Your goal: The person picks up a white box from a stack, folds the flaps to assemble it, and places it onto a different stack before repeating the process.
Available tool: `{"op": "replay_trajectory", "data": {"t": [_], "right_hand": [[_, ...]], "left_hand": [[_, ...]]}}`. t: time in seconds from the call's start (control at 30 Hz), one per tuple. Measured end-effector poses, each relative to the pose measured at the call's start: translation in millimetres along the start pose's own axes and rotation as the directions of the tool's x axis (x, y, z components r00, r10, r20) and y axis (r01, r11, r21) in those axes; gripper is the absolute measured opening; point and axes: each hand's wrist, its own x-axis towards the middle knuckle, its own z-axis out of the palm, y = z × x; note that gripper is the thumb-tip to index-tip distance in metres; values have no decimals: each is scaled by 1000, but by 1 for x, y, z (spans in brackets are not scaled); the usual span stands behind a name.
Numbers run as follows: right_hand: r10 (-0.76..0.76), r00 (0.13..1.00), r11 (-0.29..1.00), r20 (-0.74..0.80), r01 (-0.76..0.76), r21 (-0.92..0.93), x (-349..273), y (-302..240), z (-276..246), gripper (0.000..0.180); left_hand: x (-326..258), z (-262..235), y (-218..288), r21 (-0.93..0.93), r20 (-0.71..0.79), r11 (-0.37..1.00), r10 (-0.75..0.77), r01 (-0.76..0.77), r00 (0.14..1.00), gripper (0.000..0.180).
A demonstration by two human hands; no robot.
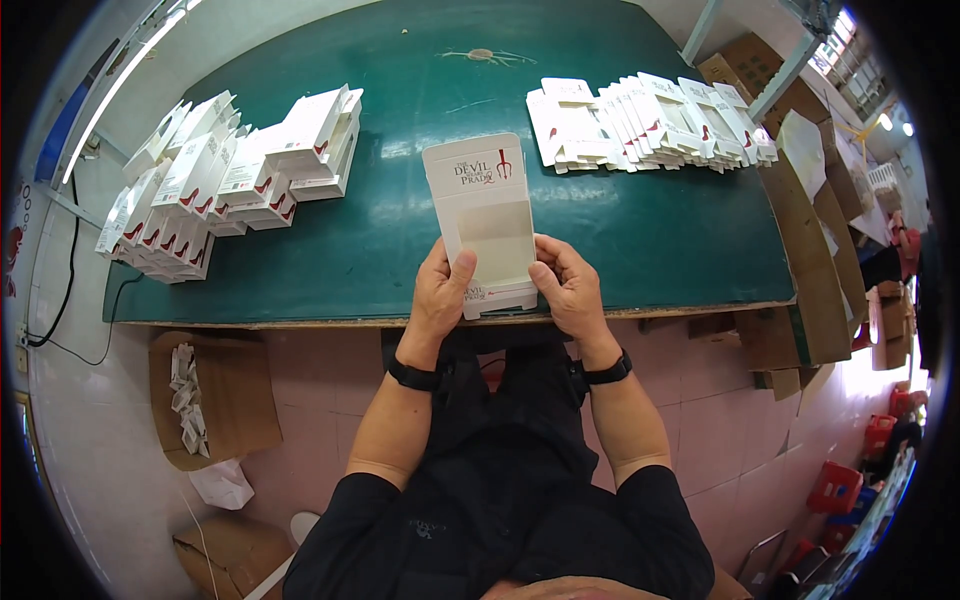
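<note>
A white cardboard box blank [487,220] with a cut-out window and red and black print lies at the near edge of the green table [400,240]. My left hand [441,292] grips its lower left side, thumb on top. On the lower right corner my right hand [568,288] holds it too. Both wrists wear black bands.
A stack of folded white boxes [235,170] sits at the table's left. A fanned row of flat white blanks [650,125] lies at the back right. Brown cartons [820,230] stand to the right, an open carton with scraps [205,400] on the floor at left.
</note>
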Motion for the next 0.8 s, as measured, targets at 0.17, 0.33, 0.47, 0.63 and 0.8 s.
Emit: {"op": "replay_trajectory", "data": {"t": [0.17,0.33,0.47,0.63,0.8], "right_hand": [[1,1000,1000,-2,-1,-13,0,-1,0,41],[28,998,999,59,-26,-42,-1,-3,-3,45],[32,998,999,58,-31,-26,-1,-3,-3,45],[22,999,1000,37,-21,-12,-1,-2,-1,43],[5,1000,1000,-2,-5,-13,0,0,0,40]], "left_hand": [[0,0,0,-5,-2,1000,2,-2,1000,56],[1,5,3,-24,-37,999,26,-27,999,52],[0,2,2,-6,1,1000,17,-17,1000,54],[0,3,2,-5,-30,1000,27,-28,999,52],[0,3,1,8,-40,1000,27,-27,999,52]]}}
